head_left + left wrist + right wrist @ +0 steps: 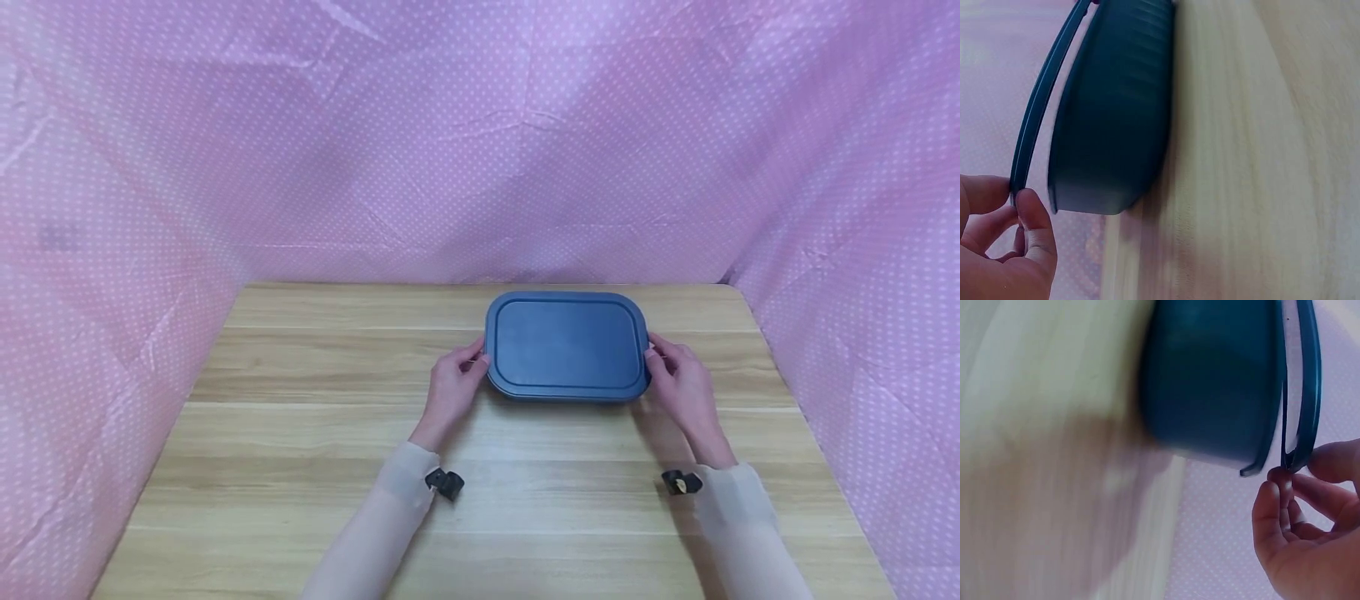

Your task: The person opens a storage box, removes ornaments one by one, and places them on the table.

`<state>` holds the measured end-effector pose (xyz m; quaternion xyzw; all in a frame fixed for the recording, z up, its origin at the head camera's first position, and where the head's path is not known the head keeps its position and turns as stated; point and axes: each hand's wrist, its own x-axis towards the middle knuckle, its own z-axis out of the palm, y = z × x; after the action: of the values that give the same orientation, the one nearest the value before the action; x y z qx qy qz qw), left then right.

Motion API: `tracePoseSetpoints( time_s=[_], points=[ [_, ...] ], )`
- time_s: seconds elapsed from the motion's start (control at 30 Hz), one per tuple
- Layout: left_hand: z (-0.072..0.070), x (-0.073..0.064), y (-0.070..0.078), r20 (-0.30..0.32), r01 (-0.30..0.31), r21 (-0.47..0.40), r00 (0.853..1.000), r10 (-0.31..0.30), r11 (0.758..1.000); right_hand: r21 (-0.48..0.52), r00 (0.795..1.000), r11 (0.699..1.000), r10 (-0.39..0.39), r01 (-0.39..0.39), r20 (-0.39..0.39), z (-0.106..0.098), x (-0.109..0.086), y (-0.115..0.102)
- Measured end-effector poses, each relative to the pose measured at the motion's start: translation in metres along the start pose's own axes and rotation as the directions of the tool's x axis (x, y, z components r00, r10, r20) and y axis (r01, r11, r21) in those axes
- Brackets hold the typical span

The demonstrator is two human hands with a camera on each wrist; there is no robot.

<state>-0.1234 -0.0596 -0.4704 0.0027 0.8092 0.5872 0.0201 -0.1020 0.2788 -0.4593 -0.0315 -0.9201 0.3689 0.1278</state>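
A dark blue rectangular lid (566, 343) with rounded corners is held flat by both hands. My left hand (453, 383) pinches its left edge between thumb and fingers, and my right hand (684, 392) pinches the right edge. Under it, a matching dark blue box (1110, 112) stands on the table. Both wrist views show a narrow gap between the lid (1310, 381) and the rim of the box (1210, 387). From above, the lid hides nearly all of the box, including its inside.
The wooden table (337, 358) reaches back to a pink polka-dot cloth (375, 167), which also hangs at both sides. The box stands toward the table's far edge, right of the middle. Black straps with small devices are on both wrists.
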Motion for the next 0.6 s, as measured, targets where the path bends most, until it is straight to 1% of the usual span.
tracePoseSetpoints(
  time_s=[0.17,0.33,0.47,0.6],
  points=[
    [-0.013,-0.005,0.001,0.004,0.007,-0.068,1.0,-0.006,0.998,0.056,0.999,0.998,-0.017,0.015,0.041,-0.005,-0.004,-0.007],
    [-0.027,-0.011,0.004,-0.01,0.029,-0.104,1.0,-0.03,0.994,0.16,0.997,0.987,0.003,-0.016,0.08,-0.006,-0.009,-0.018],
    [-0.038,-0.015,0.007,-0.033,0.036,-0.121,0.999,-0.04,0.992,0.204,0.997,0.979,0.014,-0.029,0.075,-0.002,-0.013,-0.028],
    [-0.049,-0.02,0.008,-0.055,0.039,-0.151,0.997,-0.048,0.988,0.216,0.997,0.976,0.016,-0.031,0.072,0.002,-0.017,-0.037]
  ],
)
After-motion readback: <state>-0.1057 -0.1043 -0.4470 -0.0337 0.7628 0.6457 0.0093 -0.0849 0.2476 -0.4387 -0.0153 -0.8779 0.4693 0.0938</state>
